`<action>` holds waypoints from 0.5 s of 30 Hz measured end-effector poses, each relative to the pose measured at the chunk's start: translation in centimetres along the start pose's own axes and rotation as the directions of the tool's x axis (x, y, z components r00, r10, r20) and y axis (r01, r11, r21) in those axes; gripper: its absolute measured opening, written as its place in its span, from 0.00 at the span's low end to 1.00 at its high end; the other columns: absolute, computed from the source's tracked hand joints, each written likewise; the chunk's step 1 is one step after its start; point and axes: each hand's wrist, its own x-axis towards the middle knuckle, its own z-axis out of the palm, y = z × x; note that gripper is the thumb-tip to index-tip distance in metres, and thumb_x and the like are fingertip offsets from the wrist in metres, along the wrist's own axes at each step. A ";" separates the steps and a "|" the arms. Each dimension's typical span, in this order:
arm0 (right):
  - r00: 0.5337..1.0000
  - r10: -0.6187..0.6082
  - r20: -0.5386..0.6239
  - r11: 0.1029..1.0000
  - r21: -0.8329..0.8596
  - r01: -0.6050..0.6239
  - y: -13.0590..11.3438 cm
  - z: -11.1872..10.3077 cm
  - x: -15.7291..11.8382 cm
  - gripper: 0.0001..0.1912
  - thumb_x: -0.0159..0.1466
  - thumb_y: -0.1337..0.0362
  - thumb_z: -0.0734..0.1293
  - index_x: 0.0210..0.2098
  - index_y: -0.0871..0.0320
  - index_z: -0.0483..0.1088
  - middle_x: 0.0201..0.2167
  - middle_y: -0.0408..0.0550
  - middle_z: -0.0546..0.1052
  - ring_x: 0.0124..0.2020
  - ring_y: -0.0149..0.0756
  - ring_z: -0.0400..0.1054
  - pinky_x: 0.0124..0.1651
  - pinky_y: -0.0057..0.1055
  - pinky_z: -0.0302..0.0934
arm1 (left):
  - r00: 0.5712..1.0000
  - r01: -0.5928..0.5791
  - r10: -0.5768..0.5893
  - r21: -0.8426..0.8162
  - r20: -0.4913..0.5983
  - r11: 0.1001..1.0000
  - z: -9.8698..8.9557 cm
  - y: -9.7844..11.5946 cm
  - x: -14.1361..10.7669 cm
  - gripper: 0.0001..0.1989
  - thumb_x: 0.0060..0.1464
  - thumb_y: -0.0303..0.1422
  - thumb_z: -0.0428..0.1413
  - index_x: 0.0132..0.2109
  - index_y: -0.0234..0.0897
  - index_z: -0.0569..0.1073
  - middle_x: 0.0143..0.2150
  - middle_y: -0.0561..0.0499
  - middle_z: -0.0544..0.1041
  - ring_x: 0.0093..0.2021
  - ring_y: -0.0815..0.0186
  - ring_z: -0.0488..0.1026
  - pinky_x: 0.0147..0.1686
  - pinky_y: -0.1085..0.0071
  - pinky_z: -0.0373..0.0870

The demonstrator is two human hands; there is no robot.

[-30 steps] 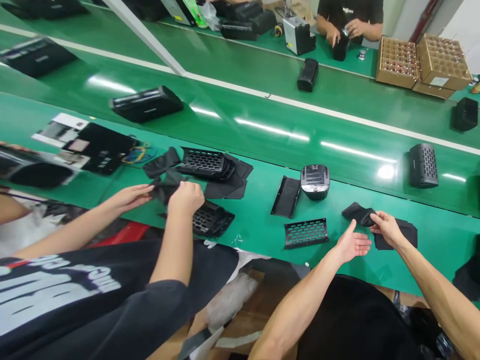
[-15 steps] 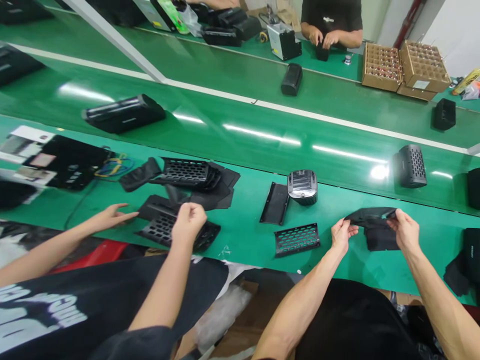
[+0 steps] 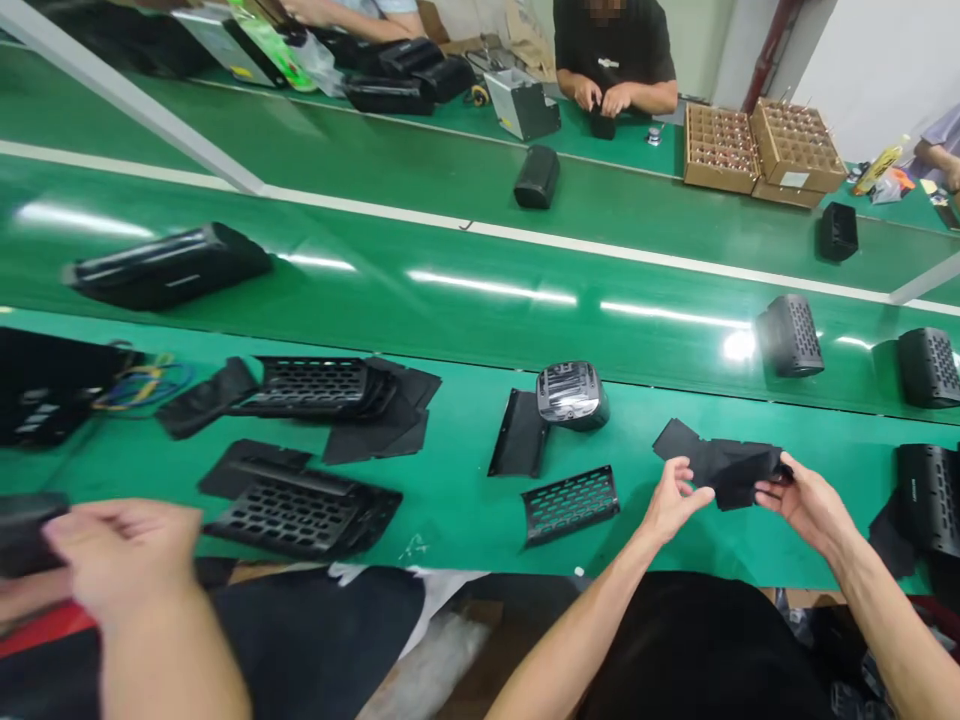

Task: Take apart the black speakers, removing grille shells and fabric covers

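A piece of thin black cloth (image 3: 731, 465) is in front of me, its right end pinched by my right hand (image 3: 814, 505). Beside its left part, my left hand (image 3: 671, 500) has thumb and fingers apart, with nothing between them. More black sheet lies beneath or behind the cloth; where one ends and the other begins is hard to tell. Left of my hands a perforated black grille (image 3: 570, 503) lies on the green table. Behind it are a curved black panel (image 3: 517, 435) and a rounded black speaker-like housing (image 3: 574, 395), touching or nearly so.
A co-worker's hand (image 3: 131, 550) holds a dark piece at lower left, near stacked grilles (image 3: 300, 510) and black sheets (image 3: 382, 425). A green belt (image 3: 480, 325) behind carries several black housings. More housings (image 3: 930, 495) stand at right. Another person (image 3: 615, 60) works across.
The view has swung left to right, shifting most things leftward. My left hand has let go of the cloth, which has come down. The co-worker's hands moved left, off the grille stack.
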 end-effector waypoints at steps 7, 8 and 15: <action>0.882 0.385 0.272 0.923 -0.142 -0.359 5.2 3.4 -2.0 0.31 0.69 0.45 0.72 0.19 0.57 0.63 0.27 0.55 0.81 0.24 0.37 0.76 0.24 0.30 0.73 | 0.987 -0.070 0.103 -0.246 0.122 0.967 -3.7 2.5 -4.8 0.32 0.44 0.58 0.71 0.41 0.34 0.79 0.35 0.44 0.83 0.32 0.59 0.82 0.39 0.60 0.80; 0.859 0.421 0.290 0.906 -0.179 -0.384 5.7 3.6 -1.8 0.31 0.70 0.44 0.71 0.19 0.57 0.64 0.27 0.57 0.81 0.23 0.37 0.76 0.23 0.31 0.72 | 0.991 -0.057 0.083 -0.239 0.102 0.969 -4.3 2.7 -5.4 0.32 0.45 0.60 0.69 0.38 0.33 0.78 0.29 0.47 0.81 0.26 0.62 0.79 0.32 0.63 0.79; 0.767 0.413 0.491 0.911 -0.241 -0.336 8.7 6.8 -1.5 0.40 0.62 0.28 0.67 0.54 0.55 0.75 0.49 0.57 0.81 0.47 0.50 0.81 0.43 0.46 0.79 | 0.991 0.043 -0.068 -0.207 -0.116 0.977 -7.3 2.7 -8.1 0.39 0.43 0.70 0.63 0.33 0.33 0.76 0.20 0.49 0.75 0.16 0.67 0.70 0.18 0.70 0.71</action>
